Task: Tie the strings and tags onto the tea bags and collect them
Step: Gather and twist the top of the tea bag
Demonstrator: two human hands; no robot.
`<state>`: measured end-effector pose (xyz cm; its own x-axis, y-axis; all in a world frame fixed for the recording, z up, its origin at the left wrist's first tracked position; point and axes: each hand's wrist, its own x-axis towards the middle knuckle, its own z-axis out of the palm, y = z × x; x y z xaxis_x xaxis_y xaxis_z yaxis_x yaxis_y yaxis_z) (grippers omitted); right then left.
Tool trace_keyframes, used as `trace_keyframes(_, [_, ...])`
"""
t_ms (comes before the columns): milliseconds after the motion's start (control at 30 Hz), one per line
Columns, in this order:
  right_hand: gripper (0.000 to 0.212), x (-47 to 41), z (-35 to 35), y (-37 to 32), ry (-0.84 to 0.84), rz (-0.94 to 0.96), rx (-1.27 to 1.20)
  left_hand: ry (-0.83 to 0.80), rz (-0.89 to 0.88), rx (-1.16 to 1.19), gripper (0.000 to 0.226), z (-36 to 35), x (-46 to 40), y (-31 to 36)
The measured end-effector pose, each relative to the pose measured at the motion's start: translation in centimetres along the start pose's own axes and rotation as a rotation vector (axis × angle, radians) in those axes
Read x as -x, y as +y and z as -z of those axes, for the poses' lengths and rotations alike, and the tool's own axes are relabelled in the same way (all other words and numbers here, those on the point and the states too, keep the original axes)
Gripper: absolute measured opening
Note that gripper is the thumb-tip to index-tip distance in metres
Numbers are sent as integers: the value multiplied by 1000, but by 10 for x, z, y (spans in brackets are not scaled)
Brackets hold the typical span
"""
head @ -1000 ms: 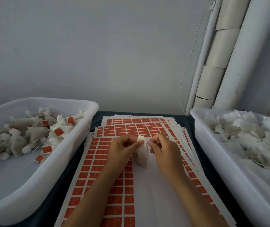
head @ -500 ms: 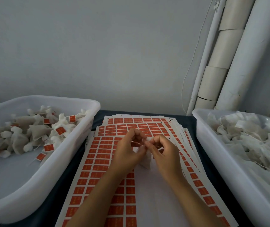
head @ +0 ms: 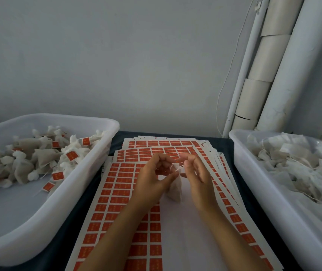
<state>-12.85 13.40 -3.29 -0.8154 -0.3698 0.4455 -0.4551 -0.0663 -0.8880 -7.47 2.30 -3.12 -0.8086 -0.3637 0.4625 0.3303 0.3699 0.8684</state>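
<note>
Against a bare grey wall, mid-tabletop over the tag sheets (head: 117, 192), our left hand (head: 152, 184) and right hand (head: 197, 180) pinch the string (head: 177, 169) atop a light, soft tea bag (head: 174, 189); best held by its gathered neck.

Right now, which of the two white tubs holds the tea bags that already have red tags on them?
The left tub: red tags sit among its tea bags. The right tub holds only plain white bags and loose string.

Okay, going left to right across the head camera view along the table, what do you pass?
White plastic tub of tagged tea bags → stacked sheets of orange tags → left hand → right hand → white plastic tub of untagged tea bags.
</note>
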Motion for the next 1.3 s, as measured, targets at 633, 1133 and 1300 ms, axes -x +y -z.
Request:
trace_keyframes(633, [13, 2, 1, 2, -122, 26, 116, 22, 10, -23, 19, 1, -1, -5])
trace_keyframes(1133, [17, -5, 12, -2, -168, -125, -59, -31, 55, 63, 16, 6, -1, -8])
trace_keyframes(1300, [14, -4, 11, 0, -149, -76, -21, -14, 93, 58, 15, 7, -2, -10])
